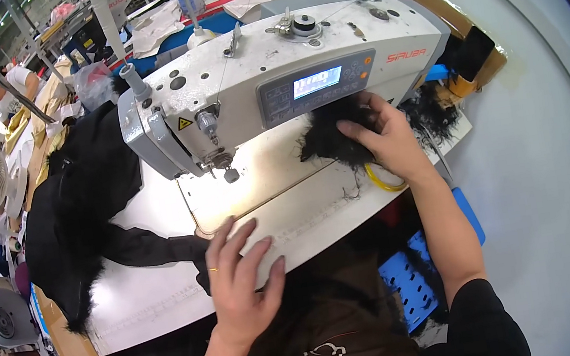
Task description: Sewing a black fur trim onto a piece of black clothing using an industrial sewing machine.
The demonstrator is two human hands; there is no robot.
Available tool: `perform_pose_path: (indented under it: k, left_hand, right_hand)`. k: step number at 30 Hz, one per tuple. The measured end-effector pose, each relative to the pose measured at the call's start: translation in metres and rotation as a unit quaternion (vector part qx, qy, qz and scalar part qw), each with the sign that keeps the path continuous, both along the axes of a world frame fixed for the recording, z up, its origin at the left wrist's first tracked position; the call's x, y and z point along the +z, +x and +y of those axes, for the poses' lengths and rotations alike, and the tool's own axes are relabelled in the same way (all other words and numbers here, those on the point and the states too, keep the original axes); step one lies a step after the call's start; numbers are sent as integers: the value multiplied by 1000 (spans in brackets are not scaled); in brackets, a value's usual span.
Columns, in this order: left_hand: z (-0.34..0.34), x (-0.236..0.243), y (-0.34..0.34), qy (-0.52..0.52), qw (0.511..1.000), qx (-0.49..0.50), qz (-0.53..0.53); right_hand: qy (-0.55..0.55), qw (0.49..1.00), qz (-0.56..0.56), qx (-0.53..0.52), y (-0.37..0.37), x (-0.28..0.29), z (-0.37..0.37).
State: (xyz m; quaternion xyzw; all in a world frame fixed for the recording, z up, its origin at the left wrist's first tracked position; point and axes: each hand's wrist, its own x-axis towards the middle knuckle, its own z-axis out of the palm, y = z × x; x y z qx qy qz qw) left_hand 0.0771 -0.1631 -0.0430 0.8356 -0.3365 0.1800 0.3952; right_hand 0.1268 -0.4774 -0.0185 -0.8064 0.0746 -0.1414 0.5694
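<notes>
Gripping black fur [326,133] between thumb and fingers of the right hand [396,146], under the arm of the sewing machine [224,69]; holding the left hand [240,280] spread open at the front edge of the table [144,284], beside black cloth [95,162]

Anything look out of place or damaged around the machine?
Nothing looks clearly spilled or broken. One untidy spot: wispy black strands on the white table, just nearer than the black fur in the right hand; shed or attached, I can't tell.
</notes>
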Motion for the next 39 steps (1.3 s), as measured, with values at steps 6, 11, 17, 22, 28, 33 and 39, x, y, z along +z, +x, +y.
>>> perform_pose_path:
  k: [6, 11, 17, 22, 28, 33, 39]
  left_hand:
    - [-40, 0, -13, -121, 972, -80, 185]
    - [-81, -25, 1, -355, 703, -173, 591]
    - [-113, -12, 23, -472, 575, -164, 648]
    - [-109, -43, 26, -477, 671, -115, 555]
    - [-66, -40, 13, -448, 751, -47, 483]
    - [-65, -33, 6, -438, 765, -15, 471]
    - [-57, -37, 10, -500, 705, -31, 502]
  right_hand:
    - [258, 963, -42, 69, -22, 13, -8]
    - [247, 966, -4, 80, -23, 7, 7]
    - [244, 963, 55, 99, -34, -1, 9]
    - [157, 972, 73, 158, -56, -4, 23]
    - [-275, 957, -18, -86, -43, -8, -2]
    - [-422, 899, -113, -21, -31, -27, 19]
    - [-416, 904, -86, 46, -18, -50, 19]
